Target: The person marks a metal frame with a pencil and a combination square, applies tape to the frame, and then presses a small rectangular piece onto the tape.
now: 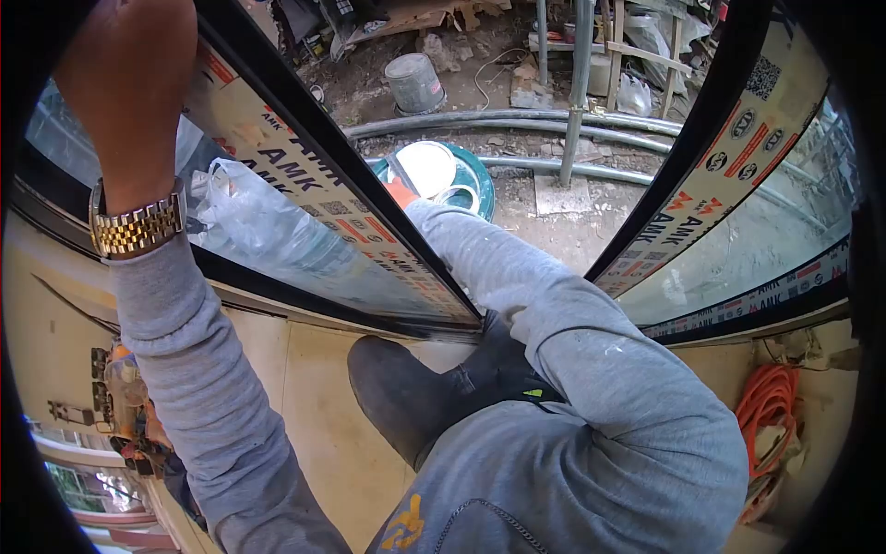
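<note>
My left hand (129, 55) is raised at the upper left, close beside the dark window frame (305, 129); its fingers run out of view. A gold and silver watch (138, 222) is on that wrist. My right arm reaches out through the gap between two glass panels. Most of my right hand (402, 193) is hidden behind the frame edge, its fingers too. Right beside it, a grey straight-edged strip (400, 172) lies against a round white lid (427, 166). The lid sits on a round green tub (484, 188) outside.
Protective tape printed AMK (309, 189) lines the panels. Outside stand a grey bucket (414, 83), curved metal pipes (498, 118) and a vertical post (578, 92). Indoors, an orange hose (766, 406) lies coiled at right, and clear plastic (254, 212) shows behind the left glass.
</note>
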Demonstrator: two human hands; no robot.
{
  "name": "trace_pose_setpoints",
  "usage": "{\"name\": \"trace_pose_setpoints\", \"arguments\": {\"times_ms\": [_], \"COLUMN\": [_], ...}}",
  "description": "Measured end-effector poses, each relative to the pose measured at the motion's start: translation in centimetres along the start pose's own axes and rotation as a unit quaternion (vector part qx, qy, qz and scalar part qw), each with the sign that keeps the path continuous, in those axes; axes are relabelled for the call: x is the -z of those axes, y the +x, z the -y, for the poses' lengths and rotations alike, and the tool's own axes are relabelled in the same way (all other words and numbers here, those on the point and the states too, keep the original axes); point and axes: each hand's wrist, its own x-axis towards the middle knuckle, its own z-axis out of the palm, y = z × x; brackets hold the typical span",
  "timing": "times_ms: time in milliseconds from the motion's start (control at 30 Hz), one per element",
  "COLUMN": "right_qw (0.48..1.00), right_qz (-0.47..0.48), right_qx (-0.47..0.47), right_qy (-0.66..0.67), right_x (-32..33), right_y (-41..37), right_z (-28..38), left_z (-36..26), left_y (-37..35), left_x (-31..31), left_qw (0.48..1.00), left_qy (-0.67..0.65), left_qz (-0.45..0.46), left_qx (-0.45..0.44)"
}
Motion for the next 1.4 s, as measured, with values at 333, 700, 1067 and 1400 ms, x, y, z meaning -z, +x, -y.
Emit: {"name": "trace_pose_setpoints", "arguments": {"times_ms": [333,700,1067,1400], "right_qw": [0.885,0.96,0.989,0.989], "right_qz": [-0.319,-0.227,-0.051,0.067], "right_qx": [-0.272,-0.127,-0.12,-0.101], "right_qy": [0.202,0.102,-0.066,-0.083], "right_x": [9.3,5.5,4.9,6.7], "right_y": [-15.2,-16.3,-7.2,-4.8], "right_z": [-6.6,-2.3,0.2,-0.7], "left_z": [3.9,2.9,13.0,7.9], "left_y": [2.4,1.1,1.7,-0.1], "left_x": [3.0,3.9,11.0,6.0], "left_qw": [0.971,0.961,0.805,0.976], "left_qy": [0.046,0.119,0.5,0.198], "left_qz": [0.216,0.238,0.276,0.087], "left_qx": [-0.091,-0.073,-0.158,-0.024]}}
